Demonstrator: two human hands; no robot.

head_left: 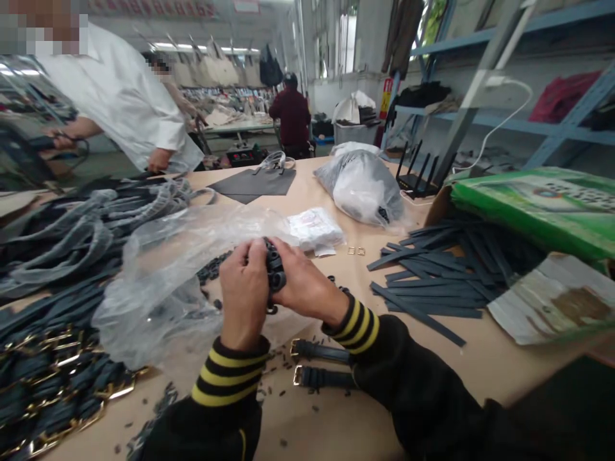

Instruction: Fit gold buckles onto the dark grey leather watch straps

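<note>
Both my hands are closed around a clump of small dark strap loops (275, 269) above the table. My left hand (243, 288) presses the clump from the left, and my right hand (307, 282) wraps it from the right. Several loops show between the fingers; the palms hide the others. More small dark pieces (211, 267) lie in a see-through plastic bag (154, 301) just left of my hands. Below my right wrist lie two dark straps with gold buckles, an upper strap (321, 350) and a lower strap (327, 378). Tiny dark bits are scattered around them.
Gold-buckled straps (62, 378) are heaped at the left. Dark flat strips (432, 275) spill from a green box (533, 198) at right. Behind are a filled plastic bag (360, 186), a white packet (317, 230) and a router (418, 182). A person in white (129, 96) stands at far left.
</note>
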